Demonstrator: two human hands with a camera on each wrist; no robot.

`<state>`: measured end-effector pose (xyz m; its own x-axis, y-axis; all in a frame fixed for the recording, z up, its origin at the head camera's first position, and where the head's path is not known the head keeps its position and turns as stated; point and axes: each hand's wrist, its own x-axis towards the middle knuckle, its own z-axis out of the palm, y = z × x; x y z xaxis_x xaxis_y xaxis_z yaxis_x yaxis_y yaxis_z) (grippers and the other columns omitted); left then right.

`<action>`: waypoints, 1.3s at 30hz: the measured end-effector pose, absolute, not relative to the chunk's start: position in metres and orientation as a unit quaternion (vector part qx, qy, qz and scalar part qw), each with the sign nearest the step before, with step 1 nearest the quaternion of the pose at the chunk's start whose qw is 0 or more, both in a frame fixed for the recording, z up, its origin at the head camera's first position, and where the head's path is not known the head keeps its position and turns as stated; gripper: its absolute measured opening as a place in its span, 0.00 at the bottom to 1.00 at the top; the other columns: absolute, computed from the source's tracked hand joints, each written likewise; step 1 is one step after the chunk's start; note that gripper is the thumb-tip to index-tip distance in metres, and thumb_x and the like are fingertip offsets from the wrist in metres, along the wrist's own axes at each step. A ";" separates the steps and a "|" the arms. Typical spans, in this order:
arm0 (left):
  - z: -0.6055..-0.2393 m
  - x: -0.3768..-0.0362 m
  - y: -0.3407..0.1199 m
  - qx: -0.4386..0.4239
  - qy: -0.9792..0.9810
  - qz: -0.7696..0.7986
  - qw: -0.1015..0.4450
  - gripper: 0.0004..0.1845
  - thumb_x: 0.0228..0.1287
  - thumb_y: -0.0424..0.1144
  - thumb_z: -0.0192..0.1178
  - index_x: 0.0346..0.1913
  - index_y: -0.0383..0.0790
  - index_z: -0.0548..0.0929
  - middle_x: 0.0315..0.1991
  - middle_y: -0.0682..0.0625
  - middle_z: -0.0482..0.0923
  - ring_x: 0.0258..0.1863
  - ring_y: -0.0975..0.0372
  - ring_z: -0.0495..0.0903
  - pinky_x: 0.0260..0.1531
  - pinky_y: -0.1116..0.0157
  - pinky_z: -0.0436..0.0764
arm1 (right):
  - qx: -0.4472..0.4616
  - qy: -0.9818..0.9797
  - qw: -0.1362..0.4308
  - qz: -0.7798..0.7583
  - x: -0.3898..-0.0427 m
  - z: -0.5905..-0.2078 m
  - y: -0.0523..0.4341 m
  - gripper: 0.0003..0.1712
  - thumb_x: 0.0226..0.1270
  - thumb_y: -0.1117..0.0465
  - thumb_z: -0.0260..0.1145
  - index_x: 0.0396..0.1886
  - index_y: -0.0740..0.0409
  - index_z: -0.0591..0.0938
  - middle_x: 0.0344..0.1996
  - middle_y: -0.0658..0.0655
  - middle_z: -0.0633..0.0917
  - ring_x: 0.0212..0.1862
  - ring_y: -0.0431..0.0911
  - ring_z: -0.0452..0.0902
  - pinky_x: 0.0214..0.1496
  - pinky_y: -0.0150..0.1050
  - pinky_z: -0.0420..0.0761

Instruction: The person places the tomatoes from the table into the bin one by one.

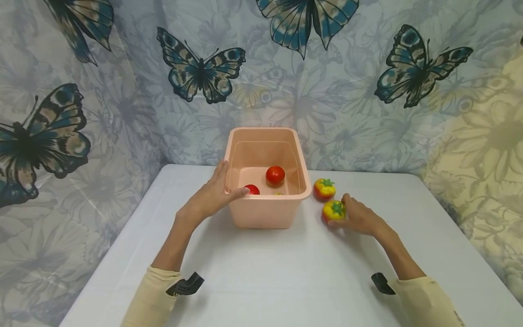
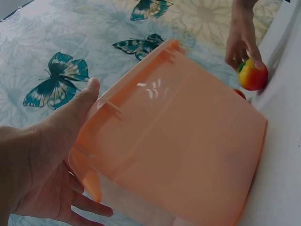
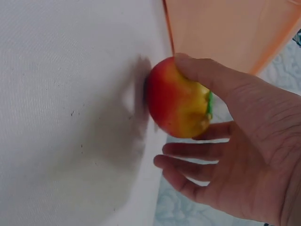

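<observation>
My right hand [image 1: 359,217] pinches a red-and-yellow tomato [image 3: 176,101] with a green leafy top, thumb on one side and index finger on the other. This tomato is at the table surface, right of a peach-coloured plastic bin [image 1: 263,212]. Just behind it lies a second red-and-yellow tomato [image 1: 324,190]. My left hand [image 1: 208,193] rests on the bin's near left corner, its thumb over the rim and its fairly straight fingers along the left side. Inside the bin are a red tomato [image 1: 275,175] and another red tomato [image 1: 253,190], partly hidden by the front rim.
A bit of something yellow [image 1: 279,194] peeks above the bin's front rim. The white table [image 1: 261,281] runs back to a wall covering [image 1: 343,131] printed with butterflies and flowers. Black straps [image 1: 185,285] hang at both sleeves.
</observation>
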<state>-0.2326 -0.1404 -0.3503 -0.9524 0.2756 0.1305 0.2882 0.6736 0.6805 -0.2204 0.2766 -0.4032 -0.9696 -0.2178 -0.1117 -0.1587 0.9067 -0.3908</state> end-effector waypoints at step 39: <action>-0.348 -0.233 -0.142 -0.163 -0.918 -0.362 0.008 0.56 0.45 0.75 0.51 0.71 0.61 0.33 0.72 0.60 0.30 0.70 0.60 0.41 0.60 0.45 0.58 | -0.098 0.918 -0.204 -0.326 -0.221 -0.329 0.208 0.28 0.61 0.35 0.53 0.51 0.48 0.76 0.30 0.54 0.79 0.30 0.48 0.71 0.26 0.39 0.75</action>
